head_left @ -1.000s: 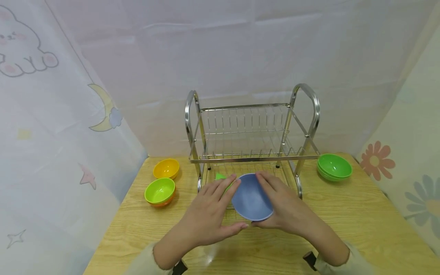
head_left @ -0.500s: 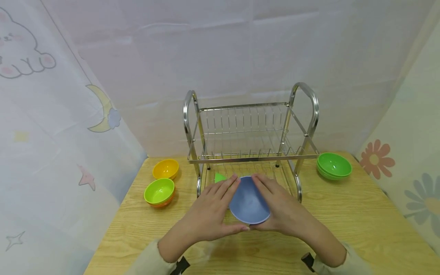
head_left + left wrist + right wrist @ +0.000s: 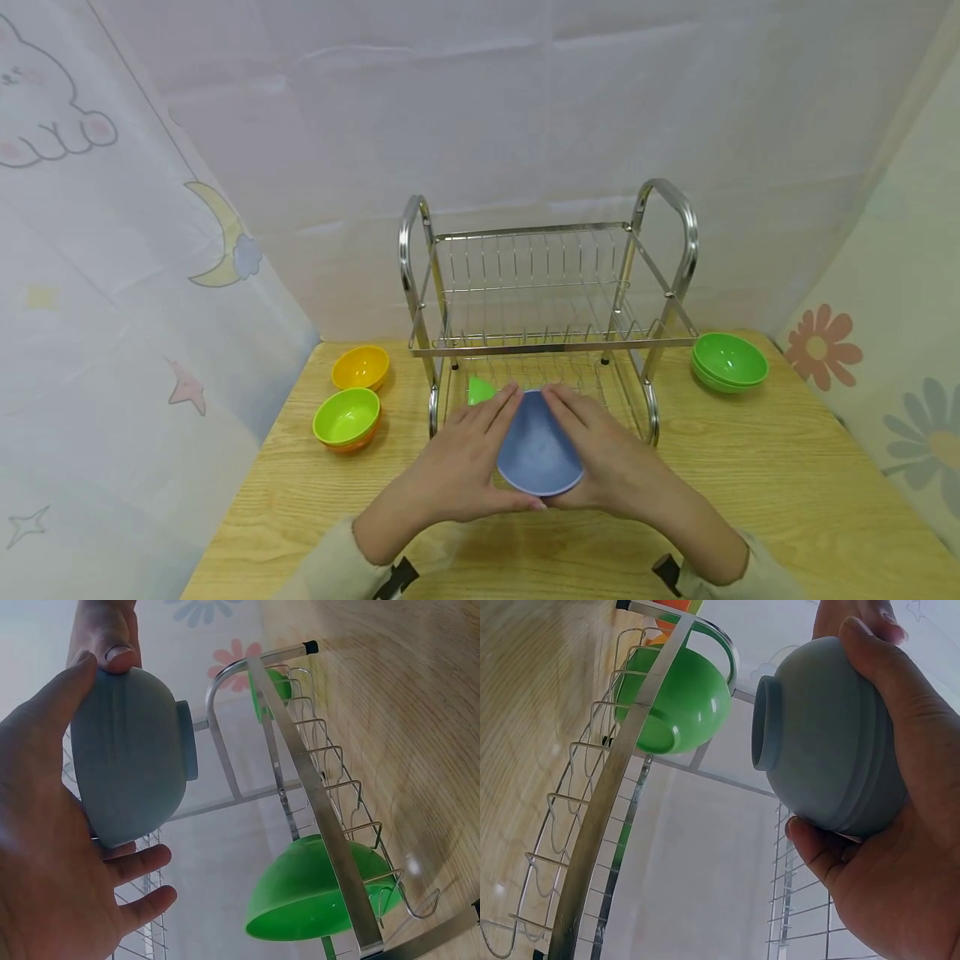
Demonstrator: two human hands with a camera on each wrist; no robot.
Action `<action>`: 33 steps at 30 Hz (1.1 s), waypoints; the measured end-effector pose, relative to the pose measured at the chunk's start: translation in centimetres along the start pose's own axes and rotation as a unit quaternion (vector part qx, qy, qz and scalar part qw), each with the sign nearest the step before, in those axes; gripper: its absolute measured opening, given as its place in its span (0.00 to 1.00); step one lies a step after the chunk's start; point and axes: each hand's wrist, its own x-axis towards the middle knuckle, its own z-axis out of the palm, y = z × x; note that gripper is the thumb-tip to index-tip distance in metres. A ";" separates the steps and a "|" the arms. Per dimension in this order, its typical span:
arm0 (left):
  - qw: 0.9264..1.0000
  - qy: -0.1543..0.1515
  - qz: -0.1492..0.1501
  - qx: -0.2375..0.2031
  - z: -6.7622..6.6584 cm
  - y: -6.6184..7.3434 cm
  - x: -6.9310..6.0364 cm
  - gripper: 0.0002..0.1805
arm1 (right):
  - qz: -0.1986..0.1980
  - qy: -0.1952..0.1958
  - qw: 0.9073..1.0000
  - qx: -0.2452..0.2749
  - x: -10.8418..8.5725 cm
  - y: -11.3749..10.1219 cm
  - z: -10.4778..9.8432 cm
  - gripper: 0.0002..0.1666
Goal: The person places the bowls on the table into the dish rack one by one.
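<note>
**A blue bowl (image 3: 538,454) sits between the left hand (image 3: 465,462) and the right hand (image 3: 618,462)**

A big pale cloth (image 3: 480,108) hangs at the back and sides, with a yellow moon (image 3: 225,233) and a red flower (image 3: 821,350) on it. Below it is the wood table (image 3: 750,500). On the table stands a shiny metal rack (image 3: 555,349) with two shelves.

Both hands are up in front of the low part of the rack. Each one holds a side of the blue bowl, with the thumb on the near edge and fingers round the far side. The thumb tips are close together at the near edge. The blue bowl is tipped, so its inside faces the person and its foot points away, to the rack.

A green bowl (image 3: 679,701) leans on its side in the low shelf, past the left hand. Well to the right of the right hand is a green stack (image 3: 730,360), one bowl inside another. To the left of the left hand, a lime bowl (image 3: 347,415) sits in an orange bowl (image 3: 352,445). A yellow bowl (image 3: 362,367) is just behind them.
</note>
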 end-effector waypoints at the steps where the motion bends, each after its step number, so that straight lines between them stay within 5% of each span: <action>1: 1.000 -0.003 -0.002 -0.003 0.0 0.0 0.0 0.67 | -0.001 0.000 1.000 0.001 0.0 0.0 0.0 0.76; 10: 0.999 0.004 0.003 -0.052 0.4 0.1 0.3 0.67 | 0.013 -0.017 1.000 0.023 -0.1 -0.3 -0.3 0.75; 17: 0.991 0.011 -0.005 -0.130 0.5 -0.3 0.3 0.67 | 0.046 -0.034 0.990 0.128 -0.5 0.0 -1.0 0.73; 25: 0.974 0.012 -0.041 -0.222 0.1 -0.3 0.2 0.67 | 0.090 -0.012 0.953 0.289 -0.7 0.7 -1.9 0.61; 33: 0.958 0.062 -0.041 -0.276 0.1 0.6 0.6 0.66 | 0.054 0.046 0.889 0.453 0.2 -0.1 -1.2 0.49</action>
